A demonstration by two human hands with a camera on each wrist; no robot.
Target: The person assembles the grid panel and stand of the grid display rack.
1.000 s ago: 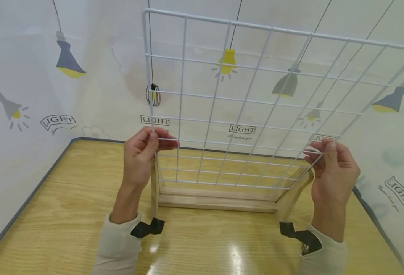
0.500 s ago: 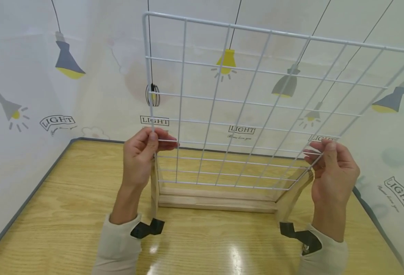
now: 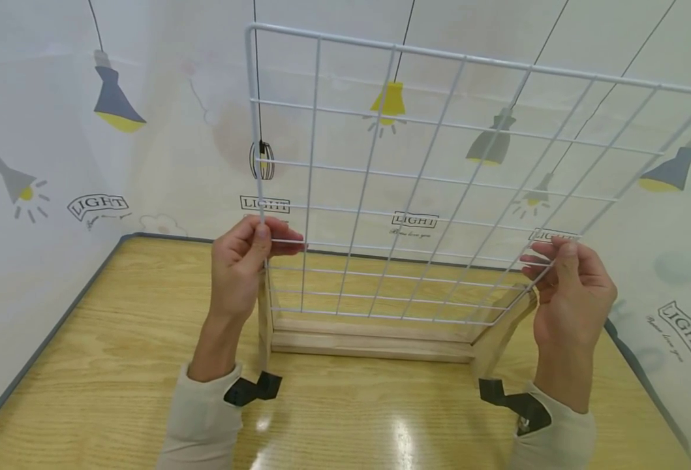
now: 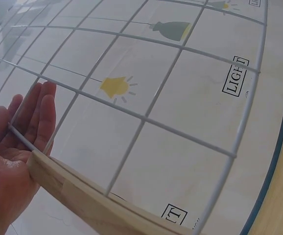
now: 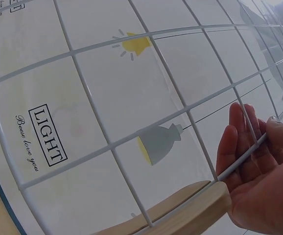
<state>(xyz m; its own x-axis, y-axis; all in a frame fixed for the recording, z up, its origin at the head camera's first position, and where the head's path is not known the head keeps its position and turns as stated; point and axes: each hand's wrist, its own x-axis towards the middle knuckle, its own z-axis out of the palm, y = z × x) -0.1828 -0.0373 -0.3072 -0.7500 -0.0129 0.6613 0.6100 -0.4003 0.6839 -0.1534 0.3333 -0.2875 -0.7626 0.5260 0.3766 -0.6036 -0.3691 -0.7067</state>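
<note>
A white wire grid panel [image 3: 420,178] stands up in front of me, leaning away, with its lower part between the two side pieces of a wooden stand [image 3: 374,346]. My left hand [image 3: 236,274] pinches its left edge rod, thumb in front and fingers behind. On the opposite edge my right hand [image 3: 571,294] pinches the rod the same way. In the left wrist view the panel's edge runs along a wooden upright [image 4: 92,205], just below the hand. The right wrist view shows the other upright [image 5: 195,210] with the wire edge lying along its groove.
The stand rests on a wood-grain table [image 3: 374,418] with a dark edge trim. Behind and on both sides rise white walls [image 3: 175,130] printed with hanging lamps. Black straps [image 3: 254,390] stick out from both cuffs.
The panel's top edge has come down slightly in the head view, while its bottom edge stays nearly level with before. Both hands keep their grip and have hardly moved.
</note>
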